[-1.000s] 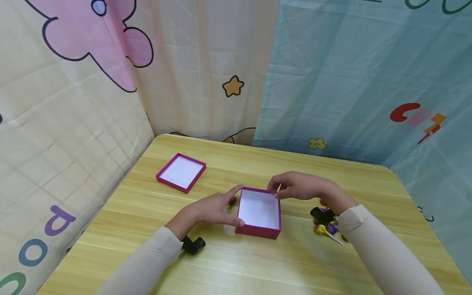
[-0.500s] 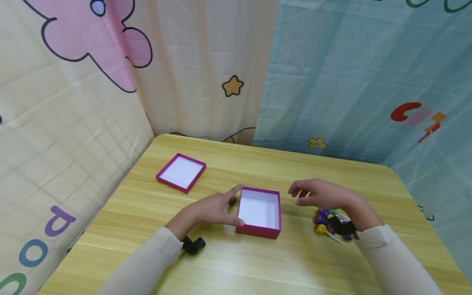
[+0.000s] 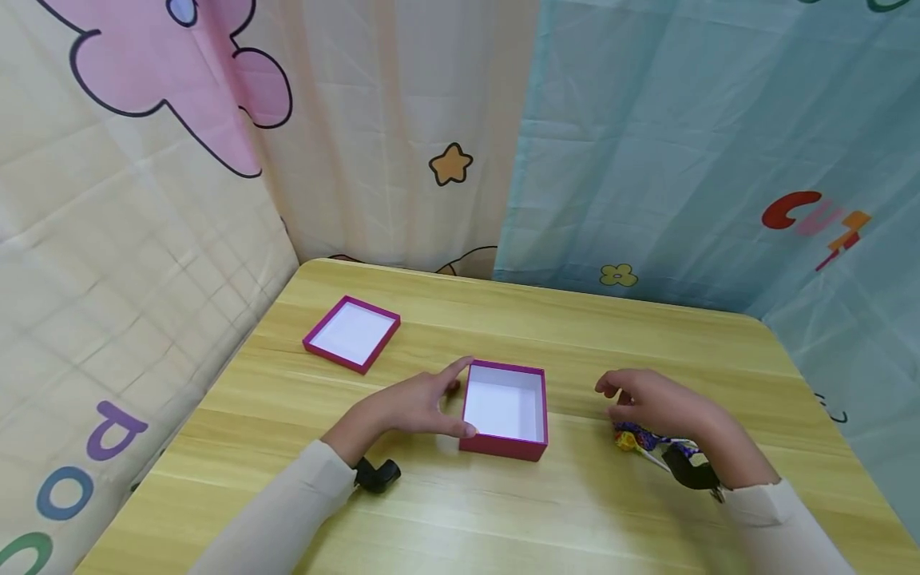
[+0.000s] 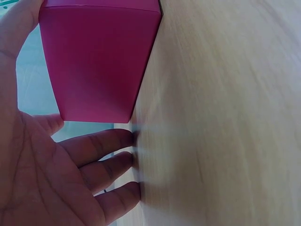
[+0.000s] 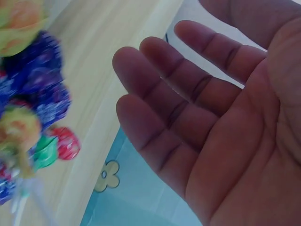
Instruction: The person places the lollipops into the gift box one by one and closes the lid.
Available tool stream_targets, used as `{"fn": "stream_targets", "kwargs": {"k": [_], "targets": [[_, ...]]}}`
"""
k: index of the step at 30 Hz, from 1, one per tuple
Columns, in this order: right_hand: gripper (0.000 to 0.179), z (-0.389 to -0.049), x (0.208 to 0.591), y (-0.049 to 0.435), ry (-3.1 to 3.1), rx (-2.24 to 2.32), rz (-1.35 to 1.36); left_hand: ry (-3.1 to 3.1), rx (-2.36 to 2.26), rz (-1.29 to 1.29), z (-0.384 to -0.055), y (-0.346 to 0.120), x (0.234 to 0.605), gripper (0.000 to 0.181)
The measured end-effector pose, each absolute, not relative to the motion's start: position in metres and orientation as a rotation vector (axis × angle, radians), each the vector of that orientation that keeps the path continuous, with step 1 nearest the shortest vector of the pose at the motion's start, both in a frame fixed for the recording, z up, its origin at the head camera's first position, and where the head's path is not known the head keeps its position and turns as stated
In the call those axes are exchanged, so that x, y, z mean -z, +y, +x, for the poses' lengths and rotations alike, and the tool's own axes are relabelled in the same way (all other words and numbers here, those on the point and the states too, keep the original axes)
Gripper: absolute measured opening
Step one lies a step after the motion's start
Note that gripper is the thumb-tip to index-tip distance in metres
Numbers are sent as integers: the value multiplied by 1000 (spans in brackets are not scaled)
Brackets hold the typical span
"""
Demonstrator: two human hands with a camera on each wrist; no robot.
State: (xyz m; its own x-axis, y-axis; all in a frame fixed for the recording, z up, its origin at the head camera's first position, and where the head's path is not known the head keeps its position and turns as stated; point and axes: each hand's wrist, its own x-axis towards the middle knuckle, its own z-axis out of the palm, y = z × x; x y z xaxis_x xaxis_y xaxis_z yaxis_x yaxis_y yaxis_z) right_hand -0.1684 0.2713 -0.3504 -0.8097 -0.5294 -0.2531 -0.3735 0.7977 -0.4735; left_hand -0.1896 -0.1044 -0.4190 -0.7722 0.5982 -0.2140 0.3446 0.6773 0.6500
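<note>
An open magenta box [image 3: 503, 446] with a white inside stands on the table. My left hand [image 3: 413, 406] holds it by the left side, thumb at the near corner and index finger at the far one. The left wrist view shows the box's magenta wall [image 4: 96, 61], with the other fingers loosely spread beside it. To the right, my right hand [image 3: 661, 402] hovers by a pile of lollipops [image 3: 644, 439], partly hiding it. Seen from the right wrist, nothing lies in that palm, and the wrapped lollipops [image 5: 40, 80] are apart from the fingertips.
A shallow magenta lid [image 3: 352, 331], white side up, lies at the back left of the wooden table [image 3: 460, 519]. Printed curtains [image 3: 402, 160] hang along the table's back and sides. A small black device [image 3: 378, 477] sits at each wrist.
My right hand has moved from the box's far right corner, rightward and nearer, to the lollipops. My left hand has stayed at the box. The camera view has shifted slightly.
</note>
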Motion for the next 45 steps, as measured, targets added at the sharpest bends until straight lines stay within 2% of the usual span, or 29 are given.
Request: {"fn": "stream_targets", "kwargs": {"k": [8,22,45], "targets": [[28,-153,359,287,2657,549,-722,2470,-858,733,-187,-104,417,118],[13,-143,373,293,2667,565,-703,2466,-877,752,-187,-105,418,117],[19,-143,386,294,2720,464,-733,2478,-856,731,-188,-105,419,118]]}}
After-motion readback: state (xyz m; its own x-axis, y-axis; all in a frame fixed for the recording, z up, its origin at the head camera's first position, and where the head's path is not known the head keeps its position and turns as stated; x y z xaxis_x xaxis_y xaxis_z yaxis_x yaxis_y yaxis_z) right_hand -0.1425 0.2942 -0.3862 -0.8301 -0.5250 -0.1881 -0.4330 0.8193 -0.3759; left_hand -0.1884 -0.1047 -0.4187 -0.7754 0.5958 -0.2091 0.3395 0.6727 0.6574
